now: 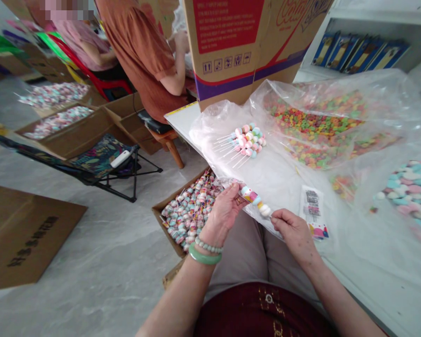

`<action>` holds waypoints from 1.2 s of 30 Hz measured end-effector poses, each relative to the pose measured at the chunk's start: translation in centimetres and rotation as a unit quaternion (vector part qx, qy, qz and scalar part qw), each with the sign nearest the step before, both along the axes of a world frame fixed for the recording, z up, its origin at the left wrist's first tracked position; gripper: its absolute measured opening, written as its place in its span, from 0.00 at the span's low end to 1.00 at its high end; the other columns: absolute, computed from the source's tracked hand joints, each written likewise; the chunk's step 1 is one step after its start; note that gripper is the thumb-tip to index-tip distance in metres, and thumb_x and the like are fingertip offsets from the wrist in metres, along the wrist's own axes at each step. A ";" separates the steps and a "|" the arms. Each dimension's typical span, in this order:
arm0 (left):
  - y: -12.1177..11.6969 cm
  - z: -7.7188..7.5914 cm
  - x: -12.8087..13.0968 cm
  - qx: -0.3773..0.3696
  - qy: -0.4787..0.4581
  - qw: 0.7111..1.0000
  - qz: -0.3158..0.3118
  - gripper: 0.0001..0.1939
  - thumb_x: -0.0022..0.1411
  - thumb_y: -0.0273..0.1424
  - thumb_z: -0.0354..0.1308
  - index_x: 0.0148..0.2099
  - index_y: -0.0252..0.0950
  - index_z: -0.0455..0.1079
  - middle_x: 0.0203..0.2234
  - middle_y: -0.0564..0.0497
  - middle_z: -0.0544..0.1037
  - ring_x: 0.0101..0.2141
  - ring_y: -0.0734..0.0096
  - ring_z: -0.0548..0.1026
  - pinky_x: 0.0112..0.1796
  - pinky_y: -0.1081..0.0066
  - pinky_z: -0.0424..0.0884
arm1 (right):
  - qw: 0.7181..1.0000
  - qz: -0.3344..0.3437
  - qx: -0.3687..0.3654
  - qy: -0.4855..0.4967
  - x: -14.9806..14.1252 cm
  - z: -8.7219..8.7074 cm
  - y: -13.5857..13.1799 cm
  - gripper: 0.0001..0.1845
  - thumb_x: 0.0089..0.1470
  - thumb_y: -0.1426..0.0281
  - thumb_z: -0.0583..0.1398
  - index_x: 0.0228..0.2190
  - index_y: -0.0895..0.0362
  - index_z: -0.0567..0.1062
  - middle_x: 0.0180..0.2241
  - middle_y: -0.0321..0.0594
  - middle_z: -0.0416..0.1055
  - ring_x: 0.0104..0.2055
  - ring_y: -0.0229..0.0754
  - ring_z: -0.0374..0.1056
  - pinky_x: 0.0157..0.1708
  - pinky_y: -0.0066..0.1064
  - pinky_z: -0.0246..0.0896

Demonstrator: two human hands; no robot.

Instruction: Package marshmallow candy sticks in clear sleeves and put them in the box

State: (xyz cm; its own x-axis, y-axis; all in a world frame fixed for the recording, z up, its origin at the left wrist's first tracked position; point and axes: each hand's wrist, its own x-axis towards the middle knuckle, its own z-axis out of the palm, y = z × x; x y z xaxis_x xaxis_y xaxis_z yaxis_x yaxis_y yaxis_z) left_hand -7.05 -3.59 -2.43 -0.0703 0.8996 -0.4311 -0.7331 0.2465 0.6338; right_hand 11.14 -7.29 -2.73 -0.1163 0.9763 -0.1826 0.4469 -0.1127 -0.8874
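A marshmallow skewer [255, 200] in pink, white, yellow and blue lies slantwise between my hands, over my lap at the table edge. My left hand [228, 206] is closed around its upper end, where a clear printed wrapper [228, 181] shows at the fingers. How far the wrapper covers the sweets I cannot make out. At the lower end my right hand [290, 229] pinches the skewer near its stick. Just beyond my hands, a bundle of marshmallow skewers [248, 140] rests on the table's plastic sheet. Flat printed wrappers [313, 211] lie right of my right hand.
Wrapped skewers fill a carton [182, 248] below on the left. Gummy rings [312, 121] sit under clear plastic, with loose marshmallows [416, 192] at far right. A tall carton [228, 84] stands at the back. Beyond are a folding chair [98, 159] and two seated people.
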 end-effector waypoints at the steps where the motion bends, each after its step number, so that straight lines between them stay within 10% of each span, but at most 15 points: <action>1: 0.0 0.0 0.0 0.007 0.004 1.000 -0.005 0.08 0.58 0.32 0.57 0.32 0.31 0.72 0.26 0.49 0.77 0.26 0.72 0.75 0.32 0.70 0.73 | 0.999 -0.006 -0.024 0.024 0.0 -0.1 0.1 0.08 0.49 0.66 0.56 0.23 0.54 0.70 0.18 0.30 0.59 0.22 0.36 0.55 0.23 0.27 0.47; 10: -0.2 -0.7 0.2 0.044 0.038 0.997 -0.048 0.10 0.46 0.26 0.66 0.34 0.31 0.72 0.28 0.49 0.77 0.28 0.72 0.75 0.34 0.70 0.73 | 0.982 -0.038 -0.106 0.150 -0.1 -0.4 0.3 0.07 0.42 0.65 0.60 0.21 0.56 0.71 0.16 0.29 0.59 0.19 0.33 0.50 0.18 0.26 0.40; 17: -0.2 -1.0 0.9 0.030 0.042 0.996 -0.079 0.11 0.47 0.27 0.66 0.35 0.30 0.73 0.28 0.49 0.77 0.28 0.73 0.74 0.33 0.72 0.72 | 0.849 0.021 -0.359 0.387 -1.0 -0.5 0.2 0.13 0.37 0.64 0.64 0.23 0.57 0.67 0.15 0.25 0.53 0.14 0.27 0.36 0.15 0.24 0.29; 24: 0.1 -0.6 -0.2 -0.010 0.040 0.999 -0.020 0.08 0.50 0.29 0.64 0.34 0.31 0.72 0.27 0.49 0.76 0.27 0.73 0.74 0.31 0.70 0.73 | 0.998 -0.040 0.050 -0.007 -1.3 -1.1 -0.4 0.07 0.49 0.68 0.57 0.22 0.56 0.70 0.20 0.32 0.63 0.24 0.36 0.59 0.25 0.28 0.48; 32: 0.1 -1.1 0.7 0.014 0.045 0.998 0.031 0.10 0.47 0.27 0.66 0.34 0.31 0.72 0.27 0.52 0.76 0.27 0.75 0.74 0.31 0.73 0.72 | 0.841 0.043 0.374 -0.388 -1.3 -0.3 -1.6 0.13 0.59 0.75 0.51 0.24 0.57 0.70 0.23 0.40 0.64 0.28 0.41 0.58 0.29 0.33 0.46; 36: 0.2 -1.0 0.8 0.026 0.015 0.999 0.026 0.07 0.49 0.25 0.64 0.33 0.32 0.71 0.26 0.52 0.76 0.27 0.75 0.74 0.33 0.74 0.72 | 0.855 0.054 0.366 -0.363 -1.4 -0.4 -1.7 0.13 0.58 0.76 0.51 0.25 0.57 0.70 0.23 0.40 0.65 0.29 0.41 0.58 0.29 0.33 0.47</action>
